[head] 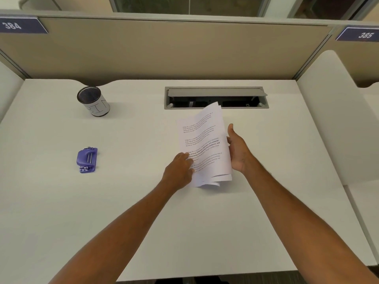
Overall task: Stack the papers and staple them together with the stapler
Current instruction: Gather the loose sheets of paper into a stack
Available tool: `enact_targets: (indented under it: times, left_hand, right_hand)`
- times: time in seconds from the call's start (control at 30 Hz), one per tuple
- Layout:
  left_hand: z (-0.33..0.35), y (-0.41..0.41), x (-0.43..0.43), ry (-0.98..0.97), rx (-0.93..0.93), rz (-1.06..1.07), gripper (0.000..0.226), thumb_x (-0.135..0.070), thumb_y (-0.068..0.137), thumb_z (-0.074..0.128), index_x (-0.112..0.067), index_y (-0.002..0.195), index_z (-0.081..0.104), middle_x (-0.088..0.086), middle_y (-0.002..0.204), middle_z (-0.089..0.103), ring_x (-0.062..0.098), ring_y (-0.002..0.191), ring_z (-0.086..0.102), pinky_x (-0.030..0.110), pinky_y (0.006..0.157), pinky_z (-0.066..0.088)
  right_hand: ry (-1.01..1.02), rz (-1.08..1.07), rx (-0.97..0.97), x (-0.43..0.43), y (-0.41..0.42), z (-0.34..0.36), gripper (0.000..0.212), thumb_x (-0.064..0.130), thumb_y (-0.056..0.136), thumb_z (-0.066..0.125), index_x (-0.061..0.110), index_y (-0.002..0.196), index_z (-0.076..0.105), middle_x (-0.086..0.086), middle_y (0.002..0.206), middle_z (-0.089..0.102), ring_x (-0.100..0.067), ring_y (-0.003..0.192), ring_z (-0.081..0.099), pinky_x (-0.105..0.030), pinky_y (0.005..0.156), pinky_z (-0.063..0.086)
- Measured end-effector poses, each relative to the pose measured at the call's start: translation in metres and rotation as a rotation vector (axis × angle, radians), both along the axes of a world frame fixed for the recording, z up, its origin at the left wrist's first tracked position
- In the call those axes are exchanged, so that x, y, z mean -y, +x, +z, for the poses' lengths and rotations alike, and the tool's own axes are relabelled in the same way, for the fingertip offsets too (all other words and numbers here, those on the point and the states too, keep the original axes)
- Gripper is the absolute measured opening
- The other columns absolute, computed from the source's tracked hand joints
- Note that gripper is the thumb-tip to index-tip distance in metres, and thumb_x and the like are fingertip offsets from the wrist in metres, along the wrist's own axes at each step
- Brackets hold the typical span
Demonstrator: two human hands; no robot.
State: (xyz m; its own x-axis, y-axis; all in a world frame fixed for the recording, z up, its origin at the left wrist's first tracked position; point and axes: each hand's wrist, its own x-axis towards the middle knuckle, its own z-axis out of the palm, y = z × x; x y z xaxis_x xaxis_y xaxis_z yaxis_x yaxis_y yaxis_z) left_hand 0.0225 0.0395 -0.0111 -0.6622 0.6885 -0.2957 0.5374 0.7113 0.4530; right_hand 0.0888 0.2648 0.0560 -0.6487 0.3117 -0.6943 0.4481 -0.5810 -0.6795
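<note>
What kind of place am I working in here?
Likely a shared office or library study carrel: numbered signs 384 and 385 on divider panels, and a white desk with a cable hatch.

Bright, even overhead light; no glare. White desk (pixel 127 201) nearly washed out. Shadows soft and faint: small one beside stapler (pixel 87 160), another under mesh cup (pixel 93 101). Wide-angle bowing bends partition (pixel 164 54) and desk edges. Slight softness overall; print on papers (pixel 205 144) barely legible.
</note>
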Motion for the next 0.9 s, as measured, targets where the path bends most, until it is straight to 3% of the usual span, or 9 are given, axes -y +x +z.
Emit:
enact_targets:
  times: [0.07,0.13,0.23,0.33,0.4,0.53,0.67,0.77,0.9]
  left_hand:
    - [0.001,0.0,0.0,0.007,0.001,-0.002,0.037,-0.025,0.106,0.059,-0.012,0.14,0.066,0.006,0.169,0.045,0.025,0.161,0.032,0.049,0.119,0.049]
    - [0.002,0.0,0.0,0.007,0.005,0.001,0.037,-0.025,0.106,0.059,-0.012,0.14,0.066,0.006,0.169,0.045,0.024,0.161,0.032,0.049,0.119,0.048]
    - [0.003,0.001,-0.001,-0.006,0.009,0.007,0.04,-0.027,0.107,0.059,-0.013,0.144,0.065,0.005,0.171,0.042,0.024,0.163,0.03,0.048,0.122,0.046]
    - [0.005,0.002,-0.001,-0.019,0.014,0.0,0.041,-0.027,0.107,0.058,-0.012,0.145,0.063,0.005,0.172,0.04,0.023,0.163,0.027,0.048,0.121,0.047]
    - [0.007,0.003,-0.001,-0.014,0.008,-0.008,0.042,-0.027,0.107,0.059,-0.011,0.145,0.062,0.007,0.173,0.039,0.024,0.164,0.026,0.048,0.122,0.046]
    - [0.006,0.0,0.0,0.051,0.07,0.017,0.044,-0.026,0.106,0.064,-0.005,0.145,0.064,0.011,0.171,0.043,0.027,0.163,0.031,0.041,0.127,0.037]
    - [0.006,-0.016,0.003,0.205,0.181,0.226,0.048,-0.026,0.102,0.074,-0.005,0.144,0.066,0.014,0.154,0.061,0.031,0.148,0.054,0.034,0.122,0.036]
    - [0.015,-0.028,0.005,0.281,0.231,0.462,0.063,-0.029,0.1,0.076,-0.007,0.154,0.055,0.012,0.157,0.058,0.031,0.143,0.057,0.042,0.125,0.04]
    - [0.03,-0.04,0.015,0.485,0.627,0.748,0.085,-0.034,0.096,0.082,-0.007,0.164,0.039,0.008,0.15,0.061,0.027,0.13,0.065,0.044,0.111,0.055]
  right_hand:
    - [0.018,-0.019,0.016,-0.002,0.0,-0.005,0.089,0.084,0.085,0.067,0.012,0.137,0.071,-0.018,0.133,0.077,-0.044,0.122,0.074,-0.063,0.106,0.057]
    - [0.043,-0.006,0.013,-0.004,0.0,-0.005,0.075,0.078,0.089,0.067,0.016,0.129,0.076,-0.016,0.126,0.08,-0.038,0.114,0.078,-0.058,0.102,0.061]
    - [0.11,0.031,0.038,-0.011,-0.001,0.0,0.05,0.061,0.099,0.068,0.017,0.121,0.079,-0.011,0.114,0.084,-0.03,0.099,0.082,-0.047,0.085,0.065]
    - [0.202,0.069,0.115,-0.023,0.001,-0.002,0.04,0.038,0.099,0.078,0.007,0.126,0.075,-0.016,0.125,0.08,-0.032,0.104,0.079,-0.044,0.085,0.064]
    - [0.288,0.15,0.172,-0.026,0.002,-0.005,0.026,0.017,0.101,0.077,0.005,0.123,0.073,-0.016,0.13,0.078,-0.026,0.096,0.078,-0.035,0.073,0.062]
    - [0.481,0.245,0.259,-0.023,0.004,-0.01,0.035,-0.003,0.1,0.07,0.005,0.134,0.069,-0.014,0.129,0.077,-0.024,0.092,0.074,-0.03,0.065,0.056]
    - [0.502,0.228,0.221,-0.02,0.007,-0.01,0.038,-0.005,0.1,0.067,0.01,0.135,0.069,-0.01,0.127,0.077,-0.019,0.091,0.073,-0.029,0.063,0.055]
    - [0.494,0.215,0.141,-0.021,0.013,-0.004,0.035,-0.002,0.1,0.07,0.012,0.132,0.071,-0.006,0.125,0.08,-0.019,0.095,0.077,-0.028,0.063,0.06]
    - [0.455,0.232,0.045,-0.024,0.021,0.001,0.035,0.003,0.099,0.075,0.019,0.13,0.073,-0.001,0.119,0.083,-0.028,0.112,0.079,-0.041,0.088,0.064]
